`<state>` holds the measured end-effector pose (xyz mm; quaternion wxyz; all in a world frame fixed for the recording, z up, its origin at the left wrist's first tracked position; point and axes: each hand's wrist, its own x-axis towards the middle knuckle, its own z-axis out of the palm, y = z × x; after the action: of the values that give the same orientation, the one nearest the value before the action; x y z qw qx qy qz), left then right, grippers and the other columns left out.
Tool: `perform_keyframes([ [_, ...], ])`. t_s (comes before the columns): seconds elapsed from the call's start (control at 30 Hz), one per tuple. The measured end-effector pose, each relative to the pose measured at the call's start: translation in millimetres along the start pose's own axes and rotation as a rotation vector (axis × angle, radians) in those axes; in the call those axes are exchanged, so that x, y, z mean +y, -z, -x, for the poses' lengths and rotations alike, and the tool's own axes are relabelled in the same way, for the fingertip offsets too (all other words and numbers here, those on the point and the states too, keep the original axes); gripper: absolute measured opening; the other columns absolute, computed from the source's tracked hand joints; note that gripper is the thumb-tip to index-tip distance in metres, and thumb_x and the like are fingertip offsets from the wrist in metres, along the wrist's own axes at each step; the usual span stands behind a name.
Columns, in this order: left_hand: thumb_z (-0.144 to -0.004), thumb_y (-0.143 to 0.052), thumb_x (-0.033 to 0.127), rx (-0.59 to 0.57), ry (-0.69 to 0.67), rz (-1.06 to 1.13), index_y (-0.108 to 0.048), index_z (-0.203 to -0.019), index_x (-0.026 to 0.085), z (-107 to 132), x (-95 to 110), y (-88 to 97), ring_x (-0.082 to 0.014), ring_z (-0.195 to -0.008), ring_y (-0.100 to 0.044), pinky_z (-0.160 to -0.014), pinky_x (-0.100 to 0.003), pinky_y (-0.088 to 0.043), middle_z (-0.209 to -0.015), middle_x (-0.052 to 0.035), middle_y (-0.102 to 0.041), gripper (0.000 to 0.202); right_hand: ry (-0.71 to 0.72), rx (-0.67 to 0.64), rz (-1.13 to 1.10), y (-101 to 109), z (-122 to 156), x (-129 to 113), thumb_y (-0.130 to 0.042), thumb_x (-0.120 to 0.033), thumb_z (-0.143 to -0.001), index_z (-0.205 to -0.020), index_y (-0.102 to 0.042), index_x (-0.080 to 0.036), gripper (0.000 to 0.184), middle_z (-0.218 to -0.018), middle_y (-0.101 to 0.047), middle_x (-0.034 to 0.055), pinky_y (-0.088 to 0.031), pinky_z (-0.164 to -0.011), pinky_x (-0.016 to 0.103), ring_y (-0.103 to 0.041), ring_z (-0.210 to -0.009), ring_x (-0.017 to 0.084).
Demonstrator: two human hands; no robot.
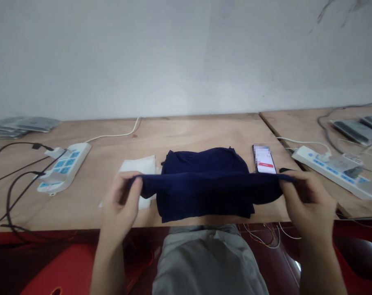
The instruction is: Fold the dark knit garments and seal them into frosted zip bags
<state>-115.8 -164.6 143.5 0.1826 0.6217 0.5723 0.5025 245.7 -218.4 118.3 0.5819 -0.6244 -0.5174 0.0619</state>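
A dark navy cloth (208,186) is stretched sideways between my two hands, above the table's near edge. My left hand (122,200) pinches its left end between thumb and fingers. Its right end is gripped the same way by my right hand (307,200). Behind and under the held cloth lies more navy fabric (204,159) on the table; I cannot tell whether it is a separate piece. White folded sheets (139,164), perhaps paper or cloth, lie next to my left hand, partly covered. Just beyond my right hand rests a phone (264,157) with its screen lit.
The wooden table (173,131) meets a pale wall. A white power strip (64,168) with black cables lies left, another power strip (336,170) right. Flat grey packets (23,125) sit far left, similar packets (354,131) far right. A red stool (63,270) stands below.
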Motion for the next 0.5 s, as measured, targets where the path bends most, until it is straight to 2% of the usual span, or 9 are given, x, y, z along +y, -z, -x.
perform_keyframes([
  [0.03,-0.087,-0.063,0.041,0.051,0.011,0.034,-0.067,-0.094,0.021,-10,7,1.3,-0.0154,-0.081,-0.066,-0.074,-0.026,-0.056,-0.087,-0.0004,-0.068,0.022,-0.061,0.055,-0.052,1,-8,-10,-0.07,-0.032,-0.083,-0.092,-0.068,-0.024,0.013,-0.08,-0.069,0.0007,-0.053,-0.066,0.027,-0.065,-0.071,0.015],
  [0.1,-0.082,-0.068,0.043,0.086,0.041,0.122,-0.069,-0.094,0.02,-35,15,-0.4,-0.0153,-0.083,-0.066,-0.076,-0.026,-0.054,-0.089,-0.0005,-0.07,0.026,-0.182,0.067,-0.168,-2,-27,-24,-0.074,-0.035,-0.079,-0.092,-0.068,-0.023,0.019,-0.078,-0.069,0.0001,-0.049,-0.057,0.023,-0.063,-0.065,0.013],
  [0.13,-0.08,-0.069,0.044,0.066,0.067,0.166,-0.069,-0.095,0.02,-48,16,-3.8,-0.0156,-0.084,-0.066,-0.077,-0.026,-0.054,-0.09,-0.001,-0.071,0.028,-0.235,0.037,-0.219,-6,-37,-28,-0.076,-0.037,-0.077,-0.094,-0.068,-0.024,0.022,-0.077,-0.069,-0.0003,-0.047,-0.055,0.021,-0.062,-0.063,0.012],
  [0.2,-0.078,-0.07,0.046,-0.045,0.132,0.213,-0.069,-0.096,0.017,-74,9,-16.5,-0.0168,-0.083,-0.067,-0.077,-0.028,-0.054,-0.09,-0.0027,-0.071,0.034,-0.315,-0.067,-0.289,-18,-57,-22,-0.078,-0.039,-0.074,-0.096,-0.067,-0.023,0.028,-0.074,-0.068,-0.0011,-0.045,-0.053,0.02,-0.06,-0.061,0.011],
  [0.3,-0.08,-0.065,0.044,-0.267,0.169,0.116,-0.067,-0.097,0.014,-105,-20,-48.3,-0.0201,-0.085,-0.068,-0.08,-0.034,-0.054,-0.092,-0.0069,-0.071,0.035,-0.366,-0.267,-0.3,-46,-83,17,-0.077,-0.045,-0.072,-0.095,-0.065,-0.021,0.036,-0.071,-0.066,-0.001,-0.045,-0.054,0.022,-0.06,-0.061,0.013],
  [0.33,-0.082,-0.063,0.042,-0.298,0.172,0.024,-0.066,-0.099,0.014,-111,-32,-60.5,-0.021,-0.086,-0.068,-0.082,-0.036,-0.055,-0.092,-0.008,-0.071,0.033,-0.365,-0.332,-0.268,-58,-88,35,-0.074,-0.047,-0.073,-0.096,-0.065,-0.02,0.038,-0.071,-0.066,-0.0003,-0.047,-0.056,0.025,-0.061,-0.063,0.014],
  [0.4,-0.084,-0.06,0.036,-0.29,0.172,-0.118,-0.063,-0.107,0.012,-114,-54,-82.8,-0.0246,-0.093,-0.068,-0.087,-0.042,-0.053,-0.099,-0.0125,-0.07,0.034,-0.326,-0.39,-0.083,-79,-91,70,-0.066,-0.049,-0.078,-0.097,-0.063,-0.017,0.038,-0.072,-0.067,0.0029,-0.053,-0.065,0.032,-0.065,-0.069,0.019],
  [0.43,-0.084,-0.06,0.033,-0.27,0.174,-0.153,-0.06,-0.115,0.009,-111,-61,-91.7,-0.0271,-0.1,-0.066,-0.091,-0.046,-0.052,-0.106,-0.0163,-0.069,0.039,-0.278,-0.352,0.039,-87,-88,84,-0.06,-0.05,-0.082,-0.1,-0.063,-0.016,0.039,-0.077,-0.068,0.0059,-0.054,-0.07,0.036,-0.066,-0.073,0.021],
  [0.5,-0.084,-0.061,0.032,-0.236,0.126,-0.199,-0.05,-0.129,0.006,-96,-69,-103.6,-0.0314,-0.117,-0.059,-0.102,-0.051,-0.045,-0.125,-0.0231,-0.06,0.053,-0.24,-0.306,0.134,-100,-74,100,-0.057,-0.048,-0.084,-0.104,-0.062,-0.014,0.04,-0.093,-0.07,0.014,-0.053,-0.083,0.046,-0.067,-0.089,0.028],
])
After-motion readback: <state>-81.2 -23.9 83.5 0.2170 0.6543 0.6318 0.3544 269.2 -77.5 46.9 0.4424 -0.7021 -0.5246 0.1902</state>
